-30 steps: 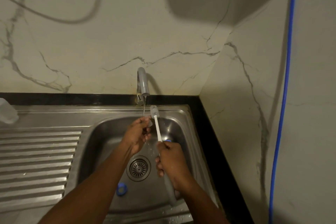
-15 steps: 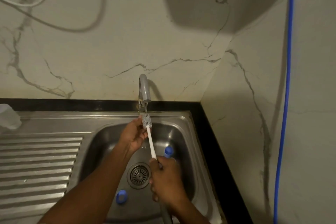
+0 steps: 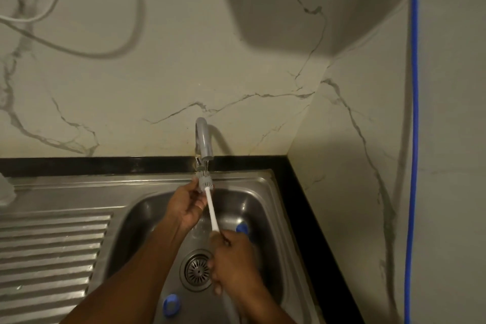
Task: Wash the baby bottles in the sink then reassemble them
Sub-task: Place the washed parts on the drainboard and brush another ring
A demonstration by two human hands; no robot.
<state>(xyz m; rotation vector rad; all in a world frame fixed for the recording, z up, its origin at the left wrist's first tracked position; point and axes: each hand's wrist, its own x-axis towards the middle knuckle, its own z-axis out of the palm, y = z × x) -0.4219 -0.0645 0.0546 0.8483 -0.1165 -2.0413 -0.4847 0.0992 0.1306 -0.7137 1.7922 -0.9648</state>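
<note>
Looking down through the head camera, I see both hands working over the steel sink, under the grey tap at the back wall; a thin run of water drops from the spout onto the grey bristle head of a bottle brush, which is held up just beneath it.

The right hand has its fingers wrapped round the lower end of the brush's white shaft, above the drain strainer; the shaft slants up and away to the left.

The left hand is raised to the bristle head, with its fingers curled against it; whether they pinch the bristles or some small clear part I cannot tell.

No whole bottle shows clearly; the blue parts lie in the basin; a blue ring sits on the bottom, near me and left of the strainer, and another blue piece lies by the right wall of the basin, just beyond the right hand; the two are well apart.

To the left is the ridged drainboard; a pale, blurred object sits at its far left edge; a blue hose runs down the right-hand wall.
</note>
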